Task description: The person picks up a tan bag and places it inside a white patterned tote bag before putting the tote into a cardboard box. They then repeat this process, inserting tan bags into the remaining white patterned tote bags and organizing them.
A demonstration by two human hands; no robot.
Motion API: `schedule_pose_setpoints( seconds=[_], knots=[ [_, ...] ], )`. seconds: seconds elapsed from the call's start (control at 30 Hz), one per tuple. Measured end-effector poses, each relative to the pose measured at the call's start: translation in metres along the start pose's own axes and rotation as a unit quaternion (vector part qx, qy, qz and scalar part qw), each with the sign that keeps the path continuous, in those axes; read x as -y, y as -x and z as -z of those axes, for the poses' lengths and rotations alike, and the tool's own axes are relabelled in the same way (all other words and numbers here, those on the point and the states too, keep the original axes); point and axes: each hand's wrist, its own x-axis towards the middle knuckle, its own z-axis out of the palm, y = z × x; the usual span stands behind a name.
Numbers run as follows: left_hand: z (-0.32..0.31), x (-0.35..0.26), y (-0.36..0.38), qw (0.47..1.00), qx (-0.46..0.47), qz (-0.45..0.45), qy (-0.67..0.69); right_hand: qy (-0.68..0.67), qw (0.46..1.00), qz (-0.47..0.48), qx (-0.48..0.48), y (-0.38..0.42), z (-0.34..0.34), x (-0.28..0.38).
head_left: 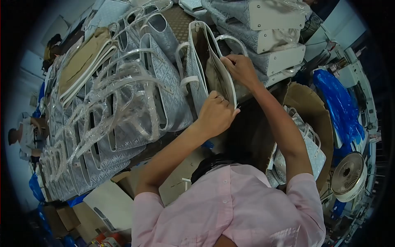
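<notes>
A grey patterned handbag (pixel 191 61) with white trim stands upright on the table before me, its top open and a beige lining (pixel 214 76) showing inside. My left hand (pixel 216 113) is closed over the near end of the bag's rim, with a ring on one finger. Further up, my right hand (pixel 240 71) pinches the right-hand rim near the base of a white handle (pixel 232 38). Some fingertips of both hands are hidden behind or inside the rim.
Rows of similar bags (pixel 160 78) with plastic-wrapped handles fill the left. More bags (pixel 279 39) are stacked at the back right. A cardboard box (pixel 308 96) holding bags, blue plastic (pixel 335 99) and a fan (pixel 349 175) are on the right. Another person (pixel 26 133) sits far left.
</notes>
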Motion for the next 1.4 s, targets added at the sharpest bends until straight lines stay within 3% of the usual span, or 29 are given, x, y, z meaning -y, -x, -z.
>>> schedule_pose_setpoints(
  seconds=[0.13,0.2,0.27,0.33,0.37,0.43,0.57,0.63,0.7,0.73,0.77,0.8,0.87,0.93,1.0,1.27,1.4],
  knots=[
    [-0.028,-0.025,-0.019,0.997,-0.025,0.052,-0.044,0.017,0.997,0.065,0.045,-0.016,0.011,-0.011],
    [-0.045,-0.043,-0.044,0.986,-0.026,0.144,-0.075,0.083,0.983,0.098,0.134,-0.032,0.028,-0.006],
    [-0.068,-0.057,-0.074,0.982,-0.028,0.175,-0.064,0.102,0.97,0.094,0.199,-0.042,0.042,-0.01],
    [-0.079,-0.054,-0.09,0.977,-0.036,0.203,-0.057,0.057,0.969,0.234,0.053,-0.048,0.055,-0.03],
    [-0.081,-0.054,-0.094,0.983,-0.01,0.176,-0.058,0.048,0.967,0.242,0.059,-0.045,0.065,-0.038],
    [-0.079,-0.05,-0.101,0.984,0.009,0.162,-0.071,-0.02,0.982,0.16,0.096,-0.037,0.089,-0.049],
    [-0.029,-0.039,-0.068,0.979,0.202,0.028,-0.025,-0.092,0.967,0.111,0.212,-0.048,0.114,-0.057],
    [-0.008,-0.034,-0.047,0.977,0.201,0.07,-0.004,-0.107,0.959,0.157,0.209,-0.08,0.104,-0.047],
    [0.013,-0.033,-0.036,0.978,0.153,0.141,-0.002,-0.023,0.959,0.263,0.099,-0.126,0.055,-0.055],
    [0.021,-0.038,-0.036,0.977,0.152,0.149,0.005,0.071,0.975,0.178,0.117,-0.147,0.034,-0.046],
    [0.03,-0.044,-0.036,0.965,0.181,0.186,-0.028,0.165,0.96,0.185,0.133,-0.176,-0.001,-0.053],
    [0.034,-0.048,-0.035,0.951,0.211,0.218,-0.06,0.243,0.922,0.147,0.264,-0.2,-0.016,-0.042],
    [0.034,-0.058,-0.025,0.942,0.195,0.261,-0.079,0.299,0.878,0.257,0.273,-0.225,-0.054,-0.066],
    [0.038,-0.066,-0.007,0.929,0.184,0.309,-0.085,0.302,0.855,0.264,0.329,-0.235,-0.062,-0.065],
    [0.044,-0.066,0.01,0.93,0.113,0.346,-0.051,0.29,0.843,0.246,0.381,-0.243,-0.063,-0.064],
    [0.043,-0.048,0.027,0.961,0.041,0.263,-0.072,0.294,0.82,0.215,0.44,-0.255,-0.066,-0.067],
    [0.053,-0.046,0.029,0.965,0.062,0.246,-0.068,0.297,0.825,0.214,0.431,-0.252,-0.064,-0.075]
  ],
)
